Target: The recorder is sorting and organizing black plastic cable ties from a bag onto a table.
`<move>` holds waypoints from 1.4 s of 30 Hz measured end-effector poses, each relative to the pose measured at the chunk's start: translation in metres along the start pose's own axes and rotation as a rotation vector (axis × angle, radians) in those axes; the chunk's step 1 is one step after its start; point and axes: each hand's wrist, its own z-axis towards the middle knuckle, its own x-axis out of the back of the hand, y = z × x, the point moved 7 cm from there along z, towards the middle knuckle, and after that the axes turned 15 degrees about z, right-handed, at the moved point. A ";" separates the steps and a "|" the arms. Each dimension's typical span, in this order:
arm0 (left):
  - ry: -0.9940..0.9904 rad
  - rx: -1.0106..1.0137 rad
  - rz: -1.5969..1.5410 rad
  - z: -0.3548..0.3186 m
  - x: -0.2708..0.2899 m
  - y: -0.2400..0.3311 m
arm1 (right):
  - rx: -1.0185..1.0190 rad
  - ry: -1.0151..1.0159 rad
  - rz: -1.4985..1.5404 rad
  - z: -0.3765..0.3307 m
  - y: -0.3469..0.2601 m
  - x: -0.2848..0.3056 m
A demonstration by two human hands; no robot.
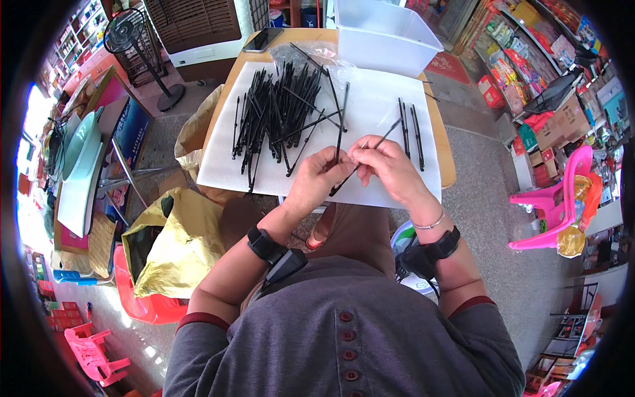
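Both my hands meet over the near edge of a white foam sheet (218,162), their fingertips almost touching. My left hand (321,177) pinches a thin black rod (342,122) that points away from me. Between the closed thumb and fingers of my right hand (390,169) is another thin black rod (391,130), slanting down to the left across the first. My fingers hide where the two cross. A loose pile of similar black rods (274,112) lies to the left on the sheet. A few more rods (417,135) lie apart in a row at the right.
The sheet covers a wooden table (446,152). At its far side are a phone (263,40), a clear plastic bag (311,51) and a translucent bin (390,40). A yellow sack (182,245) stands at the left, a pink chair (559,205) at the right.
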 end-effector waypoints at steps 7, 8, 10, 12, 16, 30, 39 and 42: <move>0.143 -0.039 -0.177 -0.012 0.011 0.011 | 0.089 -0.019 0.086 -0.009 -0.010 -0.011; 0.130 -0.018 -0.140 -0.016 0.013 0.011 | 0.098 -0.002 0.161 -0.010 -0.009 -0.010; 0.109 -0.042 -0.063 -0.021 0.007 0.014 | 0.087 -0.016 0.173 -0.010 -0.003 -0.004; 0.106 -0.087 0.078 -0.023 0.001 0.012 | 0.075 -0.035 0.184 -0.012 -0.001 0.000; 0.120 -0.085 0.174 -0.023 0.001 0.007 | 0.100 -0.012 0.080 -0.019 -0.002 -0.004; 0.225 -0.143 0.326 0.005 -0.001 0.011 | 0.297 0.231 -0.127 0.003 -0.003 0.011; 0.085 -0.098 0.376 0.018 -0.013 -0.002 | 0.269 0.393 -0.247 0.010 -0.005 0.019; -0.018 -0.183 0.804 0.019 -0.022 -0.019 | 0.594 0.372 -0.662 0.003 -0.012 0.003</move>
